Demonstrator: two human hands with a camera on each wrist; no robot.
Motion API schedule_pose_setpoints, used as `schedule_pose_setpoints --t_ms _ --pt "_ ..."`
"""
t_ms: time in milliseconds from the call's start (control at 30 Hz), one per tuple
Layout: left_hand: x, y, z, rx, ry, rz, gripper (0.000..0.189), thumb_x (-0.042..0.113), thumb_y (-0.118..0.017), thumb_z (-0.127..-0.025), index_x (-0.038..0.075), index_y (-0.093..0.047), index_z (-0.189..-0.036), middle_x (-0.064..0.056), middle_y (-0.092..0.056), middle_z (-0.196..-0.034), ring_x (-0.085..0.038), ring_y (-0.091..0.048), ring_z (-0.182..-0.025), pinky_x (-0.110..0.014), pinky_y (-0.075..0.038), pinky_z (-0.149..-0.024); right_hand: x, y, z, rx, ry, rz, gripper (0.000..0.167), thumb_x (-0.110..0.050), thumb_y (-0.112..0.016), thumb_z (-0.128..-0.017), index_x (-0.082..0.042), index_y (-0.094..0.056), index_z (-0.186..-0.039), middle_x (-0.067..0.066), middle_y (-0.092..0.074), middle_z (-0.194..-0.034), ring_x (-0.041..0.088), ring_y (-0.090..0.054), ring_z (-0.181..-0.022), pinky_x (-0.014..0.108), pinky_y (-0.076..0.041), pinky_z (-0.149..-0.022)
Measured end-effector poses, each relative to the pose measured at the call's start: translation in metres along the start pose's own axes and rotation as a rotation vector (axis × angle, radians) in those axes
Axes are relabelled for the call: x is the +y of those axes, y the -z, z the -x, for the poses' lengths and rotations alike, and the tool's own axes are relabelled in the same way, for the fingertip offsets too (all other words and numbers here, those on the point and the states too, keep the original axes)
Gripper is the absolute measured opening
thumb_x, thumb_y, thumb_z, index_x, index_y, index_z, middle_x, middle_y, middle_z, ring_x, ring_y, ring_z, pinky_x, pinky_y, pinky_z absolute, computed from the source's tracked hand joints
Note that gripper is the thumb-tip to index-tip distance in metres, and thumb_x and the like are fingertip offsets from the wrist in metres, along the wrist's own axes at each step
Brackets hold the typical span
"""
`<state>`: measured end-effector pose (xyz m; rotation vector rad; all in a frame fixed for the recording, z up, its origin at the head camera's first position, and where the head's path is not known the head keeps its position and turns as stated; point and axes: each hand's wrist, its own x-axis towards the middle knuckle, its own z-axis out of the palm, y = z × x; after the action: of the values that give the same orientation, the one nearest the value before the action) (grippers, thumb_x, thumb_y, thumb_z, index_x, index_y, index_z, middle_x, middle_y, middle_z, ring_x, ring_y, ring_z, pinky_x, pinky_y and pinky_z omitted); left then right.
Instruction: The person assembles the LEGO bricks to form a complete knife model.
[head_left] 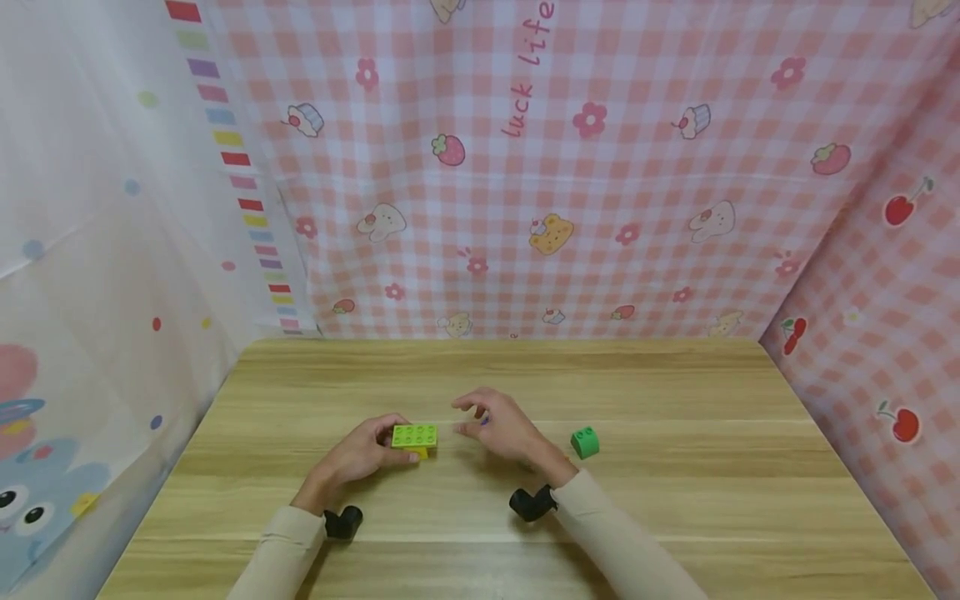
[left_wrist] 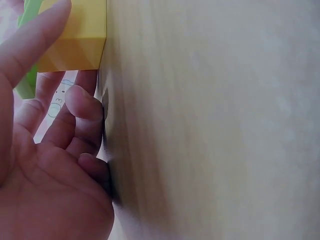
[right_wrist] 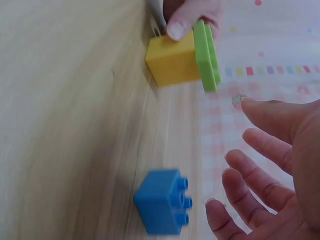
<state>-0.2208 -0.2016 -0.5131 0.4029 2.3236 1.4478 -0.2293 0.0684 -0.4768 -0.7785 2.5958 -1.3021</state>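
Observation:
At the left of the middle, my left hand (head_left: 365, 451) grips a yellow block (left_wrist: 75, 47) between thumb and fingers. On top of that block lies a flat lime-green studded plate (head_left: 414, 435), and the yellow block stands on the table. My right hand (head_left: 506, 426) hovers a short way to the right, its fingers loosely bent and holding nothing. Below it a blue studded block (right_wrist: 159, 201) sits on the table, mostly hidden by the hand in the head view. Farther right is a green block (head_left: 585, 442) with a curved side and two studs.
The wood-grain table (head_left: 675, 517) reaches to a pink checked cloth (head_left: 637, 175) at the back. White cloth hangs on the left and more pink checked cloth on the right. A black wrist mount (head_left: 531, 503) juts from the right wrist, another (head_left: 343, 522) from the left.

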Motion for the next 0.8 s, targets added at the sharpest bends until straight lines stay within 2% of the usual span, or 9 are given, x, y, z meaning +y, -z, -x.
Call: schedule_pose_setpoints --t_ms 200,433,800 --pt "0.001 0.0 0.001 -0.006 0.012 0.008 0.037 0.023 -0.081 -0.083 0.01 -0.064 -0.114 -0.006 -0.065 -0.101 -0.018 -0.056 -0.089 -0.03 -0.044 -0.078 0.01 0.011 0.008 0.015 -0.037 -0.016 0.037 -0.018 -0.07 -0.093 -0.005 -0.064 -0.128 0.014 -0.062 -0.125 0.022 -0.058 -0.098 0.032 -0.049 -0.073" --pt "0.001 0.001 0.0 -0.012 0.017 0.006 0.038 0.024 -0.081 -0.083 0.01 -0.064 -0.114 -0.006 -0.065 -0.101 -0.019 -0.055 -0.089 -0.03 -0.045 -0.078 0.023 0.018 0.013 0.011 -0.083 -0.022 0.042 -0.016 -0.073 -0.091 -0.005 -0.062 -0.13 0.013 -0.06 -0.127 0.026 -0.057 -0.108 0.04 -0.05 -0.085" --pt "0.0 0.001 -0.001 -0.01 0.017 -0.002 0.036 0.024 -0.081 -0.083 0.011 -0.063 -0.113 -0.005 -0.065 -0.102 -0.017 -0.055 -0.089 -0.03 -0.043 -0.079 0.035 0.02 0.015 -0.073 -0.173 -0.013 0.054 -0.015 -0.079 -0.085 -0.005 -0.058 -0.133 0.014 -0.059 -0.13 0.032 -0.055 -0.12 0.048 -0.044 -0.102"
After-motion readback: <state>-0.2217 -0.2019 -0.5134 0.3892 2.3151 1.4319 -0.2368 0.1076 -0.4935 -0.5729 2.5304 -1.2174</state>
